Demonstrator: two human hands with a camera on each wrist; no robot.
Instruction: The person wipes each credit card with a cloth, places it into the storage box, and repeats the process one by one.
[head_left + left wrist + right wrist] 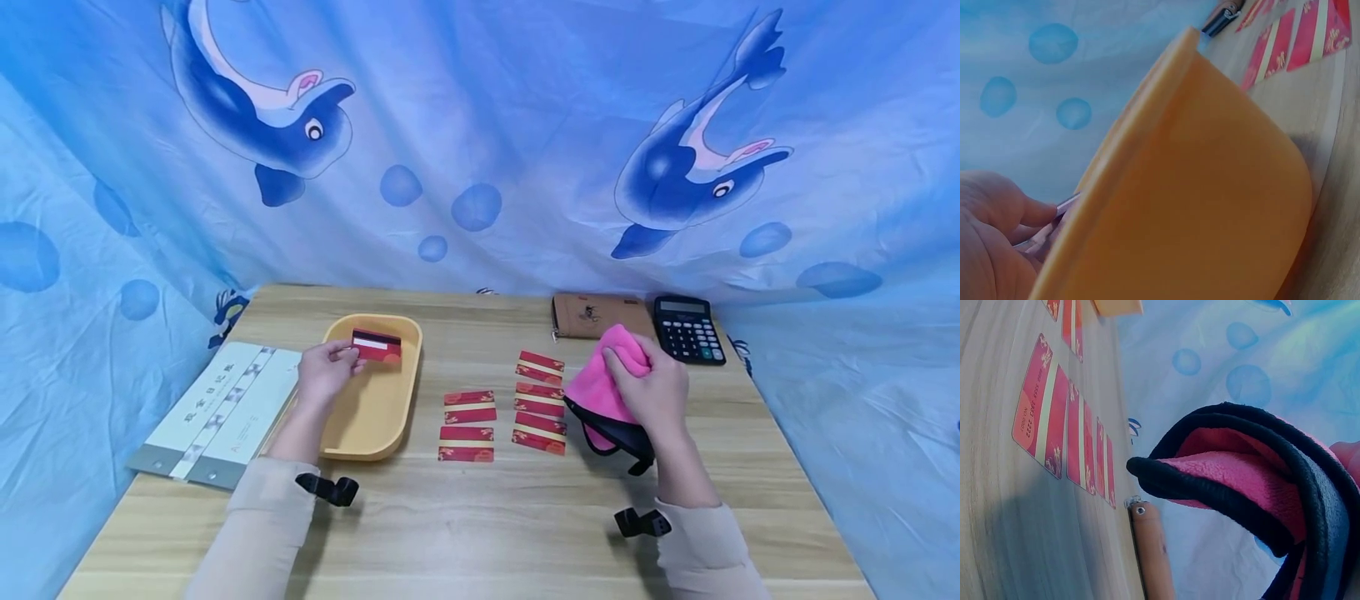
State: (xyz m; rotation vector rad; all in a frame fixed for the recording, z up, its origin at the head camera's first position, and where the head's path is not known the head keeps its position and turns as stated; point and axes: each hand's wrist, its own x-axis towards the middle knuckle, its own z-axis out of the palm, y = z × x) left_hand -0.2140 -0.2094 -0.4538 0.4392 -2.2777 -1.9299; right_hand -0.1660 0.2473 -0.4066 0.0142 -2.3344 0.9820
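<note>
Pinching a red card between thumb and fingers, the left hand is at the yellow tray near the left edge of the worktop. Toward the right edge, the right hand grips a pink cloth with black trim. Five striped cards lie between; a calculator sits by the far right corner.

Blue dolphin-print curtains hang behind and beside a pale wood-grain table.
</note>
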